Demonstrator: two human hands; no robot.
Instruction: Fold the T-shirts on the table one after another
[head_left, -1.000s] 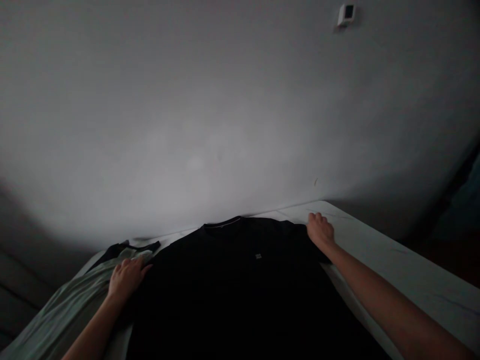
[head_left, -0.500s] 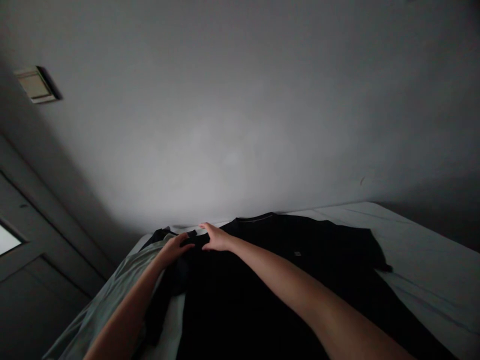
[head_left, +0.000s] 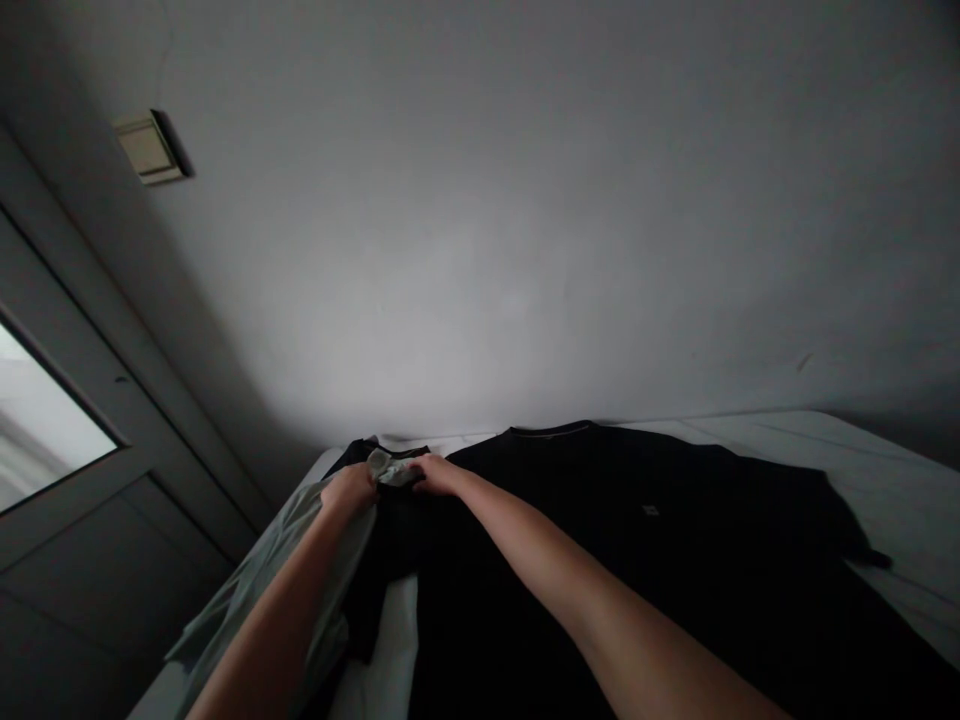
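Observation:
A black short-sleeved T-shirt (head_left: 525, 580) lies spread out on the bed, its neckline toward the wall and a small pale mark on its chest. To its left is a pale grey-green garment (head_left: 300, 530), rumpled, with dark cloth beside and behind it. My left hand (head_left: 351, 490) is closed around the top part of this pale garment. My right hand (head_left: 441, 474) reaches over the black T-shirt, its fingers and thumb pinching the other end of the bunched pale cloth. The fingertips of my left hand are hidden.
The bed's white sheet (head_left: 780, 435) shows at the right and in a strip between the garments. Behind the bed rises a plain grey wall (head_left: 495, 250) with a switch plate (head_left: 152, 148). At the left stands a door (head_left: 150, 530) with a glass pane.
My fingers were apart over the black sleeve; now both hands grip the pale garment, bunched up between them. The view has turned left, showing more of the door.

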